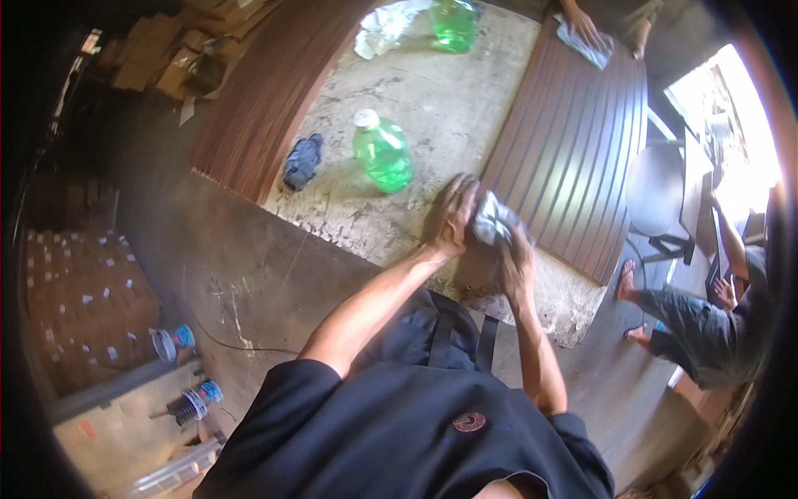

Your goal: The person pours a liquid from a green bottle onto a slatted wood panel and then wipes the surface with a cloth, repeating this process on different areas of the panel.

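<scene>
A brown slatted wood panel [561,141] lies on the worn table [432,100], its near left corner by my hands. My right hand [517,258] is closed on a crumpled white cloth [492,218] at the panel's left edge; the cloth is slightly blurred. Just left of it, my left hand [455,214] has its fingers stretched out close to that same edge, holding nothing that I can see. A clear bottle of green liquid [384,154] with a white cap stands left of my hands. Beside the bottle sits a bunched dark blue rag [302,161].
Another slatted panel [270,96] lies on the table's left side. At the far end are a second green bottle [453,27] and white rags [389,27]. A co-worker's hand [584,29] presses a cloth on the panel's far end. Another person [706,333] sits at right.
</scene>
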A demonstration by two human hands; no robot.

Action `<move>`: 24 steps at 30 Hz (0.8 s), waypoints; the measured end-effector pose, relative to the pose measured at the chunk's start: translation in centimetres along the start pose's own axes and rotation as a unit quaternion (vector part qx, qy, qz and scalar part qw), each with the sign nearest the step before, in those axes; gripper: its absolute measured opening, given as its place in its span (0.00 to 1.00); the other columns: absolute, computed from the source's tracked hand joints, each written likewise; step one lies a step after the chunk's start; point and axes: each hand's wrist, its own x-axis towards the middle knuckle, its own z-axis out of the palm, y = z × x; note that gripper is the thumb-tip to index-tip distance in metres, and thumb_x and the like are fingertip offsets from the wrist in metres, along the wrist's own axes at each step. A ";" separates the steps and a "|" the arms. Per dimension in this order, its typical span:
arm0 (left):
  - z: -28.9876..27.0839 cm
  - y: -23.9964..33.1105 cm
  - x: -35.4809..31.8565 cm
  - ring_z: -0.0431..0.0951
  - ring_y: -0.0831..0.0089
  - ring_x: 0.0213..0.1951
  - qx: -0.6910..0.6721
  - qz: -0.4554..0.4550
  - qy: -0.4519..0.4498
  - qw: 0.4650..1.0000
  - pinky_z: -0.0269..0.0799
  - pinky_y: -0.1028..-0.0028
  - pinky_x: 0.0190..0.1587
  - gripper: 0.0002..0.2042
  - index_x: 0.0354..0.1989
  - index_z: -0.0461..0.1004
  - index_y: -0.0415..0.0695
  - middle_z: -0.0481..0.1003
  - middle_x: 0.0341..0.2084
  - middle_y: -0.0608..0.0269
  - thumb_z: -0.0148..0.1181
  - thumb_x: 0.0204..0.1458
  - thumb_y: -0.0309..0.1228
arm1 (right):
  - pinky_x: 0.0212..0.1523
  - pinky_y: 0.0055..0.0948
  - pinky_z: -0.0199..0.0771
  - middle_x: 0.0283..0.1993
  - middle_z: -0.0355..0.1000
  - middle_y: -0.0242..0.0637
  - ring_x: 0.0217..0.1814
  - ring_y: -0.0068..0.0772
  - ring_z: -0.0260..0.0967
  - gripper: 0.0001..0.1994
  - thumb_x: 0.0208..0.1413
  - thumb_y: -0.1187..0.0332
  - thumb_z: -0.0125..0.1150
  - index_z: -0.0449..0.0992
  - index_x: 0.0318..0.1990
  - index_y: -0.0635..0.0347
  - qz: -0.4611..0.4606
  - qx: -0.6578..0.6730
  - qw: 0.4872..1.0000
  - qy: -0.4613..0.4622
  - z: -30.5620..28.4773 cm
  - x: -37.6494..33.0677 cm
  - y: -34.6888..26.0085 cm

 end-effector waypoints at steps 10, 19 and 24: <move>-1.2 -1.4 -3.1 0.77 0.50 0.66 -0.116 -0.040 -0.020 0.992 0.72 0.58 0.71 0.23 0.66 0.75 0.35 0.78 0.62 0.43 0.56 0.62 0.27 | 0.56 0.28 0.77 0.56 0.80 0.37 0.53 0.27 0.77 0.21 0.71 0.70 0.59 0.76 0.67 0.67 0.204 0.260 0.944 0.006 -0.4 -9.3 -1.7; -25.3 -13.3 -7.7 0.79 0.51 0.62 -0.037 -0.181 0.222 0.957 0.76 0.58 0.64 0.25 0.69 0.72 0.40 0.79 0.60 0.44 0.63 0.65 0.36 | 0.46 0.24 0.78 0.52 0.80 0.39 0.45 0.24 0.77 0.19 0.74 0.71 0.54 0.74 0.69 0.66 0.193 0.274 0.926 -0.174 10.8 -3.8 -15.3; -29.0 -22.6 -4.1 0.75 0.45 0.66 0.093 -0.186 0.136 0.969 0.71 0.56 0.67 0.33 0.73 0.67 0.38 0.75 0.65 0.38 0.67 0.64 0.42 | 0.46 0.40 0.81 0.53 0.80 0.51 0.47 0.45 0.80 0.21 0.71 0.69 0.60 0.72 0.69 0.65 -0.030 0.089 0.990 -0.106 21.6 5.2 -15.9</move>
